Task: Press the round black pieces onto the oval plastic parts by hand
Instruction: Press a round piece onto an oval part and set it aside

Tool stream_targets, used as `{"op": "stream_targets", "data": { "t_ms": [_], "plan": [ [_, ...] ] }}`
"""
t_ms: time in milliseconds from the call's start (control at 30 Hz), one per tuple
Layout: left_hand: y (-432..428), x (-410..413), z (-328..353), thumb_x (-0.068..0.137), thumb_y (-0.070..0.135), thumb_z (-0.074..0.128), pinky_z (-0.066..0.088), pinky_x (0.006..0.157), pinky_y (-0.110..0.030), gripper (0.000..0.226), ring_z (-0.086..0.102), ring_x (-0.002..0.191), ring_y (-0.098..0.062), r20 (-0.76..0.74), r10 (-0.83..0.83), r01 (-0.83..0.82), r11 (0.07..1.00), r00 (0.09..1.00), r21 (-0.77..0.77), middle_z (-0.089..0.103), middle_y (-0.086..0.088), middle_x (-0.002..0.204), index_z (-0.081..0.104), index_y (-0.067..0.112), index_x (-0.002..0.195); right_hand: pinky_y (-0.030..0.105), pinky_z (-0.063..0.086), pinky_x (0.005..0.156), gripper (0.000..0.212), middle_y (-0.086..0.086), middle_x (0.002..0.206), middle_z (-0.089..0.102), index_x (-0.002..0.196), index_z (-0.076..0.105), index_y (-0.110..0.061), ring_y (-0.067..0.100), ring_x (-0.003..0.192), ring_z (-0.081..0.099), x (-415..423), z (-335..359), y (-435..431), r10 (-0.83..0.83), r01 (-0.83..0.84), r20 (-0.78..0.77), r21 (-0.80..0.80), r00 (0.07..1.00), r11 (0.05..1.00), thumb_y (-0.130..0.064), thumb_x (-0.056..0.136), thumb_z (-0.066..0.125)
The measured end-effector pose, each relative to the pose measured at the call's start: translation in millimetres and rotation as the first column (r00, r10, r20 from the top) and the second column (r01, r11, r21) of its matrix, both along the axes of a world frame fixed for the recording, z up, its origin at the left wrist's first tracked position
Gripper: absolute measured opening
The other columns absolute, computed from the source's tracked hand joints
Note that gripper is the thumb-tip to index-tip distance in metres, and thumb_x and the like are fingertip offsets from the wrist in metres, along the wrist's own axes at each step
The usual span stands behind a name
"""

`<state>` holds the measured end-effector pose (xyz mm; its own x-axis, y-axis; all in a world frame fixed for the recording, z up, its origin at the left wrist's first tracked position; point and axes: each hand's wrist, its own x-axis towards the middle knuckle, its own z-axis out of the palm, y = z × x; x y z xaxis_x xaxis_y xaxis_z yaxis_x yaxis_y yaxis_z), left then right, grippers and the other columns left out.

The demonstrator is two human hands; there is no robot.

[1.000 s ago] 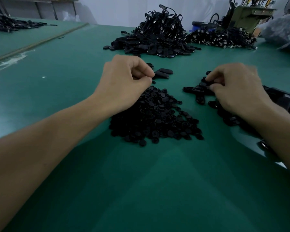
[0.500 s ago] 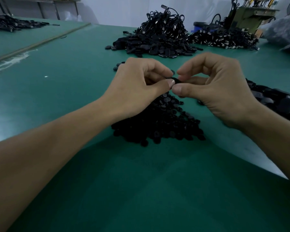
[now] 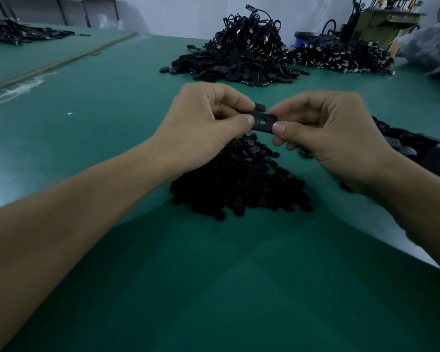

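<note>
**One oval part in hand, heaps left to press**

An oval plastic part (image 3: 262, 122) is held above the counter (image 3: 112, 123). It is pinched at its left end by the left hand (image 3: 208, 123) and at its right end by the right hand (image 3: 325, 133), with thumb and forefinger of each closed on it. A round opening is seen at its middle; whether a round piece is already seated there cannot be told.

The work is judged far from finished. A large heap of round black pieces (image 3: 239, 184) lies just below the hands, and a heap of loose oval parts (image 3: 417, 153) lies beside the right wrist. Farther back a tall pile of corded black parts (image 3: 239, 59) is stacked; whether these are completed cannot be told.

Both forearms are stretched forward and angled inward, so that the hands meet over the near heap.
</note>
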<state>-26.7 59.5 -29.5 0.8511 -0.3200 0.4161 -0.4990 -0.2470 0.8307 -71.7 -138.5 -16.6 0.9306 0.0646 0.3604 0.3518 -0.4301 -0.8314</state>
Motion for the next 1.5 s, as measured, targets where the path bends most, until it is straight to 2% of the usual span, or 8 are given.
{"op": "stream_targets", "data": {
  "t_ms": [133, 233, 400, 500, 767, 1000, 1233, 1500],
  "plan": [
    [0, -1, -1, 0.084, 0.024, 0.075, 0.048, 0.067, -0.019, 0.007, 0.062, 0.063, 0.001, 0.059, 0.024, -0.027, 0.998, 0.998, 0.049, 0.073, 0.014, 0.070, 0.076, 0.031, 0.087, 0.012, 0.049, 0.058, 0.017, -0.005, 0.077, 0.077, 0.094, 0.070, -0.022, 0.004, 0.066, 0.071, 0, -1, -1, -0.016, 0.016, 0.000, -0.042, 1.000, 0.999, -0.006, 0.088, 0.073],
    [0, 0, -1, 0.086, 0.022, 0.075, 0.044, 0.062, -0.014, 0.009, 0.058, 0.058, 0.005, 0.077, 0.065, -0.070, 0.996, 0.995, 0.052, 0.071, 0.017, 0.067, 0.074, 0.031, 0.083, 0.013, 0.051, 0.062, 0.011, -0.004, 0.076, 0.074, 0.089, 0.070, -0.026, 0.004, 0.069, 0.069, 1, -2, -4, -0.111, 0.120, 0.046, -0.253, 0.993, 0.960, -0.018, 0.087, 0.077],
    [2, 1, -1, 0.091, 0.022, 0.073, 0.059, 0.077, -0.041, 0.017, 0.064, 0.069, -0.010, 0.099, 0.114, -0.123, 0.989, 0.989, 0.084, 0.073, 0.008, 0.077, 0.069, 0.034, 0.079, 0.003, 0.041, 0.056, 0.014, -0.010, 0.067, 0.069, 0.075, 0.072, -0.025, -0.005, 0.063, 0.061, -1, 0, -8, -0.130, 0.106, -0.003, -0.562, 0.991, 0.820, -0.035, 0.083, 0.077],
    [2, -1, 1, 0.093, 0.022, 0.071, 0.059, 0.081, -0.044, 0.022, 0.066, 0.073, -0.016, 0.115, 0.133, -0.144, 0.985, 0.984, 0.092, 0.073, 0.004, 0.083, 0.066, 0.037, 0.078, 0.004, 0.042, 0.056, 0.019, -0.009, 0.068, 0.070, 0.074, 0.073, -0.026, -0.004, 0.064, 0.062, 0, 1, -8, -0.132, 0.053, -0.086, -0.609, 0.987, 0.791, -0.044, 0.080, 0.077],
    [0, -2, 0, 0.094, 0.014, 0.068, 0.061, 0.079, -0.039, 0.016, 0.071, 0.069, -0.015, 0.080, 0.105, -0.110, 0.993, 0.991, 0.053, 0.072, 0.007, 0.073, 0.067, 0.029, 0.090, 0.016, 0.044, 0.062, 0.013, -0.005, 0.072, 0.070, 0.076, 0.070, -0.024, 0.001, 0.061, 0.059, 2, -2, -1, -0.118, 0.008, -0.175, -0.529, 0.978, 0.849, -0.026, 0.087, 0.076],
    [0, -2, 0, 0.090, 0.010, 0.070, 0.063, 0.078, -0.035, 0.019, 0.075, 0.073, -0.012, 0.072, 0.088, -0.090, 0.996, 0.994, 0.026, 0.076, 0.006, 0.075, 0.072, 0.028, 0.094, 0.011, 0.046, 0.058, 0.017, -0.009, 0.079, 0.073, 0.087, 0.053, -0.027, 0.001, 0.073, 0.069, 0, -2, 1, -0.101, 0.102, 0.024, -0.383, 0.995, 0.918, -0.017, 0.099, 0.059],
    [-3, -6, 1, 0.087, 0.008, 0.074, 0.063, 0.077, -0.034, 0.022, 0.075, 0.071, -0.012, 0.063, 0.068, -0.069, 0.998, 0.996, 0.008, 0.076, 0.007, 0.075, 0.073, 0.028, 0.095, 0.008, 0.045, 0.057, 0.010, -0.005, 0.073, 0.075, 0.088, 0.073, -0.025, -0.003, 0.061, 0.065, -8, 5, 8, -0.071, 0.087, 0.121, -0.129, 0.990, 0.988, -0.015, 0.089, 0.075],
    [-5, -9, 1, 0.083, 0.008, 0.077, 0.062, 0.080, -0.036, 0.024, 0.074, 0.072, -0.010, 0.051, 0.057, -0.057, 0.998, 0.997, 0.004, 0.076, 0.005, 0.079, 0.074, 0.030, 0.091, 0.011, 0.050, 0.059, 0.014, -0.006, 0.076, 0.076, 0.089, 0.072, -0.020, 0.004, 0.064, 0.071, -11, 7, 11, -0.071, 0.078, 0.100, -0.061, 0.992, 0.995, -0.007, 0.087, 0.076]
  ]
}}
